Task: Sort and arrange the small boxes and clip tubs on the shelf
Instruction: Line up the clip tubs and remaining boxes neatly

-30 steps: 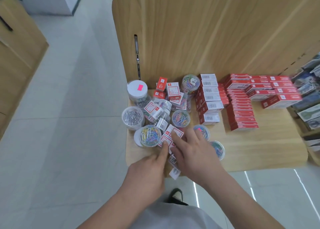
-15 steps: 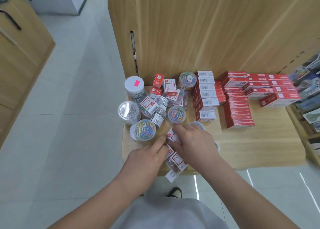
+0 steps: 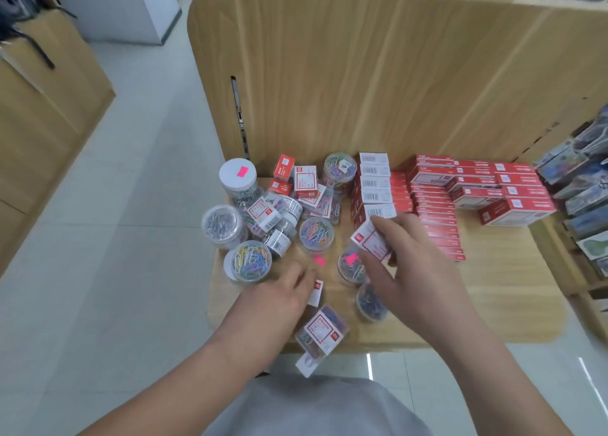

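My right grip (image 3: pixel 404 264) is pinching a white box (image 3: pixel 370 243); my left grip (image 3: pixel 279 299), I cannot tell. The shelf (image 3: pixel 500 304) is lying bare front-right; one clip pack (image 3: pixel 320 332) is overhanging its front edge.

Pale tiled floor (image 3: pixel 98 238) beside a wooden back panel (image 3: pixel 362 73).

I'm standing in a stationery shop: the pale wooden shelf (image 3: pixel 493 290) in front of me carries many identical red boxes (image 3: pixel 434 211) stacked in rows at the far right. Beside them are white boxes (image 3: pixel 373 172) turned barcode-up and clear tubs of paper clips (image 3: pixel 250 261), one with a pink price sticker (image 3: pixel 242 171) on its lid. To the right a rack (image 3: pixel 589 271) holds more packaged goods (image 3: pixel 559 169) facing out, and across the tiled floor (image 3: pixel 115 238) on the left stands another wooden display unit (image 3: pixel 42 113).
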